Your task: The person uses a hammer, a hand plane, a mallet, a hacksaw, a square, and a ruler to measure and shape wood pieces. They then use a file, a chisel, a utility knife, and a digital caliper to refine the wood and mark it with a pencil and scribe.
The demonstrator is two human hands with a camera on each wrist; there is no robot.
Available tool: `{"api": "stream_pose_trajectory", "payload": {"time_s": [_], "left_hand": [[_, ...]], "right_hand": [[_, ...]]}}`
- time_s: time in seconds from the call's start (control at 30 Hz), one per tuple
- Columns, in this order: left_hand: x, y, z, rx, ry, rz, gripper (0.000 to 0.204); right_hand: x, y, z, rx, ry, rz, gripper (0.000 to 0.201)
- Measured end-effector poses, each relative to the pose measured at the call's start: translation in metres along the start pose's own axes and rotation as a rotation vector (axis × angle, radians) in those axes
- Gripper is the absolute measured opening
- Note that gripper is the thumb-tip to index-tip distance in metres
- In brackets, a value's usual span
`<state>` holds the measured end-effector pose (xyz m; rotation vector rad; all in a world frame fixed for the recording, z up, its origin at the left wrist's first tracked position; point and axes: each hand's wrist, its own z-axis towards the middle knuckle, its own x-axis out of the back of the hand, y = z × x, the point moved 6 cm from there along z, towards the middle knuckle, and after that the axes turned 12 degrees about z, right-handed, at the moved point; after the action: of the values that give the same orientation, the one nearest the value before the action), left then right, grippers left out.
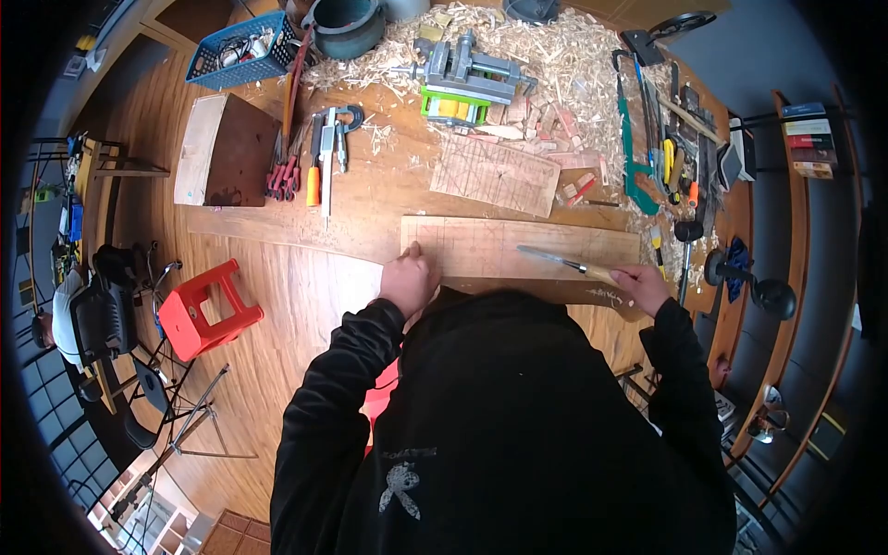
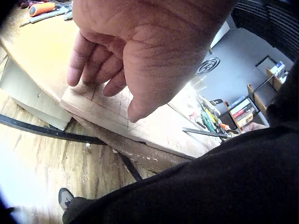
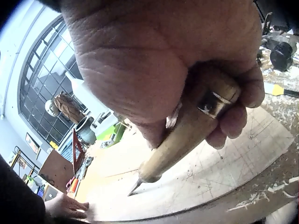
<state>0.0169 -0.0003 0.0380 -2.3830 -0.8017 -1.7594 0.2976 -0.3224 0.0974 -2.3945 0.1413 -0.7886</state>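
Observation:
A long pale board (image 1: 472, 242) with pencilled lines lies along the table's near edge. My left hand (image 1: 409, 281) is at its left end; in the left wrist view the fingertips (image 2: 74, 78) rest on the marked wood and the thumb points down beside them. At the other end, my right hand (image 1: 644, 287) grips a chisel by its wooden handle (image 3: 180, 135), fingers wrapped around it. The thin metal blade (image 1: 548, 255) points left over the board's middle. A metal band (image 3: 214, 103) rings the handle's butt.
Beyond the board lies a second marked wooden piece (image 1: 495, 174). A vise (image 1: 470, 76) stands among wood shavings (image 1: 564, 55). Saws and knives lie at right, near a green-handled saw (image 1: 635, 176). A wooden block (image 1: 222, 153), calipers (image 1: 327, 171) and a red stool (image 1: 208, 310) are to the left.

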Motion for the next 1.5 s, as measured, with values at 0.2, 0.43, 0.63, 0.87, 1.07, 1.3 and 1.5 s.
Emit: {"api": "stream_pose_trajectory", "payload": {"time_s": [0.2, 0.43, 0.63, 0.87, 1.07, 1.3, 1.5], "left_hand": [[0.001, 0.000, -0.002, 0.010, 0.021, -0.038, 0.022], [-0.003, -0.003, -0.003, -0.001, 0.071, 0.015, 0.036], [-0.005, -0.007, -0.005, 0.011, 0.098, -0.011, 0.049], [-0.002, -0.006, -0.002, 0.030, 0.050, -0.017, 0.056], [-0.006, -0.008, -0.002, 0.040, 0.057, -0.013, 0.058], [-0.006, -0.007, -0.002, 0.048, 0.048, -0.023, 0.060], [-0.006, -0.007, -0.004, 0.063, 0.062, -0.035, 0.058]], "right_hand": [[-0.006, -0.009, 0.002, 0.056, 0.002, -0.042, 0.033], [-0.045, -0.044, 0.008, 0.084, -0.060, -0.027, 0.031], [-0.050, -0.045, 0.011, 0.164, -0.083, -0.004, 0.031], [-0.015, 0.000, 0.010, 0.106, -0.048, 0.119, 0.033], [-0.021, -0.009, 0.008, 0.101, -0.048, 0.020, 0.032], [-0.058, -0.044, 0.016, 0.149, -0.107, 0.003, 0.033], [-0.082, -0.056, 0.028, 0.250, -0.112, -0.064, 0.033]]}}
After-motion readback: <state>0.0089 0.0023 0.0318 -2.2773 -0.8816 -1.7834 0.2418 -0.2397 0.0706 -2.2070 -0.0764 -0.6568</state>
